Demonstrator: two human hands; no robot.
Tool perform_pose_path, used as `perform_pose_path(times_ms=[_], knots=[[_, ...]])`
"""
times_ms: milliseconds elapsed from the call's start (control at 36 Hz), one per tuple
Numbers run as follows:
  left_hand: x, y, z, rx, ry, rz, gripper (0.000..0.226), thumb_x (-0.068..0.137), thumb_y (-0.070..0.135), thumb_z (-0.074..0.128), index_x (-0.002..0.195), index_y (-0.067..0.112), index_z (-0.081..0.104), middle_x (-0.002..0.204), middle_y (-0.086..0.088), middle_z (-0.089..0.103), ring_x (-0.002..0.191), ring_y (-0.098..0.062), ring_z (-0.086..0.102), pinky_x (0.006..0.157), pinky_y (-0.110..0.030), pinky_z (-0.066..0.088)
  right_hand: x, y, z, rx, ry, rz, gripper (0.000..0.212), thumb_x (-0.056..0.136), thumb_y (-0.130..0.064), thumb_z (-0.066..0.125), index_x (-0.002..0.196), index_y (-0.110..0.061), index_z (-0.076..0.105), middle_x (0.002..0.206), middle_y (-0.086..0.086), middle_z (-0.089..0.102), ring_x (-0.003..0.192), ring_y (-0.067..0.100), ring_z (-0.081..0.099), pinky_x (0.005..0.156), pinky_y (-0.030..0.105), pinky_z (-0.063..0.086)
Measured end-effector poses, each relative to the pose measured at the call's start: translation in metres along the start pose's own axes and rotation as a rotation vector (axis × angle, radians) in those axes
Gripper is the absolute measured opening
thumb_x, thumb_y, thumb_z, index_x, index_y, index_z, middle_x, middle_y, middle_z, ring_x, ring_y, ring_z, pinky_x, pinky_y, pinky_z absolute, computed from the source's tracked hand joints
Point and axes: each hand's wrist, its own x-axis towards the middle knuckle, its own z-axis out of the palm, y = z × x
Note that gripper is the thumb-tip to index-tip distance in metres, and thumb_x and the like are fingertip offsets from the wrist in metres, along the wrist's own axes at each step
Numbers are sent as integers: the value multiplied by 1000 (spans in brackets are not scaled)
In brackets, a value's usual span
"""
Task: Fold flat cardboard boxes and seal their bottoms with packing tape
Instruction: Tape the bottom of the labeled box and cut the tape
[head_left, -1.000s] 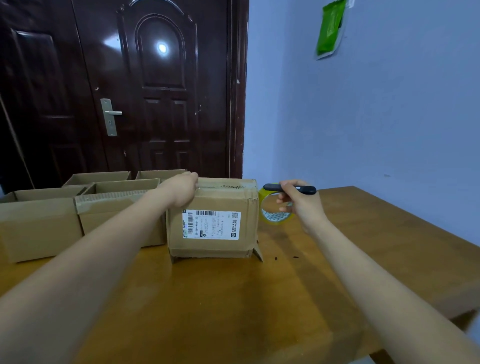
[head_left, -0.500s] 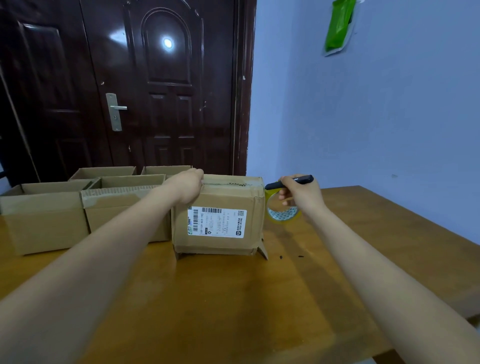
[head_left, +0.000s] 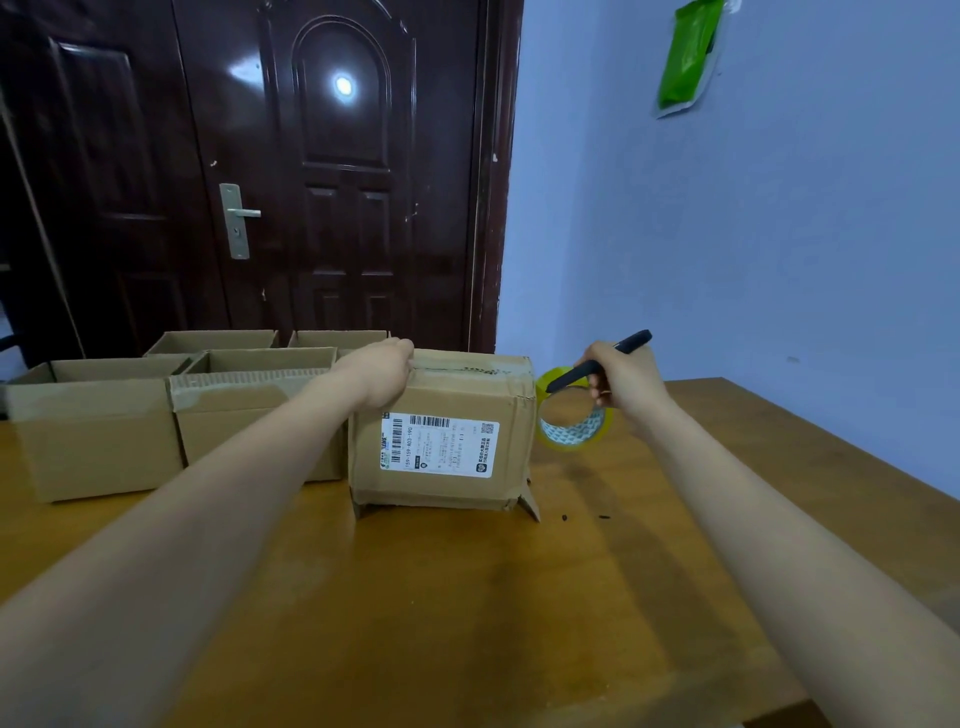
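Note:
A cardboard box (head_left: 441, 410) with a white shipping label stands upside down on the wooden table (head_left: 467, 597), with tape along its top seam. My left hand (head_left: 382, 371) rests on the box's top left edge, fingers curled over it. Just right of the box, my right hand (head_left: 626, 379) holds a yellow-rimmed roll of packing tape (head_left: 571, 426) upright and also grips a black pen (head_left: 597, 361), whose tip points down-left at the tape by the box's corner.
Several open cardboard boxes (head_left: 98, 431) stand in rows on the table to the left of the labelled box. A dark door (head_left: 332, 182) and a blue wall (head_left: 753, 234) are behind. The table's right edge runs diagonally at the right.
The pen has tilted from lying level to slanting, tip down toward the tape beside the box. My left hand and the box stay in place.

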Motion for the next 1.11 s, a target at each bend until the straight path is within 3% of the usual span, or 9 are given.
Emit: perform_pose_path(times_ms=[222,306,361,444,556,639,750,917,1111], knots=[[-1,-2,1,-18,17,14,28,102,18,30,107,2,53,110,-15,55,95,-27,52,79,-32,37,7,-3,12,220,61,30,18,89,-11,53,73,-5,57,50,3,48,46,18,45,41,22,41],[0,-2,1,-14,21,12,28,102,18,30,106,2,53,109,-15,55,90,-24,49,77,-31,36,7,-1,13,306,60,50,22,92,-24,62,80,-5,61,55,4,57,50,16,57,51,25,53],[0,-2,1,-17,18,10,28,102,18,30,107,2,53,109,-15,55,92,-26,51,78,-31,36,7,0,12,331,28,48,18,88,-18,67,81,-3,61,64,8,60,59,17,62,60,26,58],[1,-3,1,-10,17,8,28,102,18,31,107,2,53,110,-15,55,94,-27,51,78,-31,36,7,2,10,267,15,10,9,85,-3,68,80,0,61,71,12,60,63,20,62,61,24,59],[2,-2,1,6,13,10,27,102,19,30,107,4,52,110,-14,55,98,-28,53,77,-31,36,5,2,8,42,107,-83,23,90,-17,63,70,-5,59,54,6,58,43,16,56,46,24,50],[2,-3,1,4,8,8,27,102,19,30,106,4,52,109,-13,55,97,-28,53,79,-33,38,2,0,12,-51,132,-149,29,91,-18,61,65,-7,56,54,7,58,42,17,54,46,25,49],[1,-4,1,-9,16,10,27,102,19,31,105,3,53,108,-14,55,95,-28,53,79,-34,38,3,2,19,-29,148,-135,29,91,-16,60,63,-10,52,54,8,57,44,22,54,52,31,52],[0,-3,1,-4,12,5,27,102,21,31,104,4,52,108,-14,55,95,-28,53,82,-36,41,5,5,28,-66,175,-103,25,91,-15,58,68,-9,49,56,7,57,39,15,53,46,24,50],[2,-3,2,19,15,1,27,102,22,30,105,7,52,107,-9,53,94,-25,50,83,-37,41,5,8,25,-32,160,-59,26,89,-11,57,64,-9,49,54,7,55,42,19,52,46,26,48]])
